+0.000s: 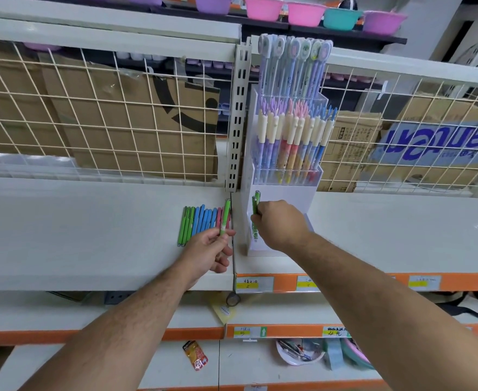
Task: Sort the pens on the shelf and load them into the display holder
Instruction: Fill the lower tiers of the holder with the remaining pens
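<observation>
Gripping green pens (225, 218) (256, 206), both hands (206, 251) (281, 224)

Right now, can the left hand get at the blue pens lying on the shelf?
Probably yes. The blue pens lie uncovered on the shelf just beyond the left hand, with nothing between. But that hand pinches a green pen, so its grip is taken.

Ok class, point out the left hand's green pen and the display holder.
green pen (225, 217): head view, middle of its barrel.
display holder (288, 193): head view, white front panel.
</observation>
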A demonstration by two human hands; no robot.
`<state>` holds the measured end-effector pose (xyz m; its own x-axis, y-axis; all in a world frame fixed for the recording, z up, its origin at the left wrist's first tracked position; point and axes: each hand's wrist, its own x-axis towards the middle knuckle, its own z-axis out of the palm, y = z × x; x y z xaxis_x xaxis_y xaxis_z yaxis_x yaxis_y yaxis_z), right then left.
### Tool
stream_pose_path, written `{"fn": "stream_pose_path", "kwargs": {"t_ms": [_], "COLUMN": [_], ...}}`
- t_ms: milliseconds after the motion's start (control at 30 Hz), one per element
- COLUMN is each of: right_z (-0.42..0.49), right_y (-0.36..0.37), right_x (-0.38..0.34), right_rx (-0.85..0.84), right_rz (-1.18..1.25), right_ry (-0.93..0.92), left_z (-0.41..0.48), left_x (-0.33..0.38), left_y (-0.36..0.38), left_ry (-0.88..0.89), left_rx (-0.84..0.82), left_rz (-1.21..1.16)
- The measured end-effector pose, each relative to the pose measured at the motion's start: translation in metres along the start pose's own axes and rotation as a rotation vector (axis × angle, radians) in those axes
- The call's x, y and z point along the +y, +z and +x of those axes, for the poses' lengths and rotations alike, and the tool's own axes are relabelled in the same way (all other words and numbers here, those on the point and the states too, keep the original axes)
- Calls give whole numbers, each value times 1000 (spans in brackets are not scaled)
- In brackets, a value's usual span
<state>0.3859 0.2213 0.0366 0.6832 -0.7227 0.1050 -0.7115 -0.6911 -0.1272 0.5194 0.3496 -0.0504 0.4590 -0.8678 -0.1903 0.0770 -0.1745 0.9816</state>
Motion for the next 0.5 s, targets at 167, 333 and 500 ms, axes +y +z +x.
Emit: {"fn": "stream_pose_path", "kwargs": {"t_ms": [167,333,500], "right_z": [-4,-6,-9], "right_y": [6,8,8], "right_x": [3,3,7], "right_rx": [11,20,36], "right_rz": [99,243,327], "right_ry": [35,64,72], "left_z": [0,-1,-1], "left_x": [0,1,1], "left_y": [0,0,0], "left_ry": [5,3,6], "left_rx": [-4,-8,-12], "left_rz": [-16,-27,-37]}}
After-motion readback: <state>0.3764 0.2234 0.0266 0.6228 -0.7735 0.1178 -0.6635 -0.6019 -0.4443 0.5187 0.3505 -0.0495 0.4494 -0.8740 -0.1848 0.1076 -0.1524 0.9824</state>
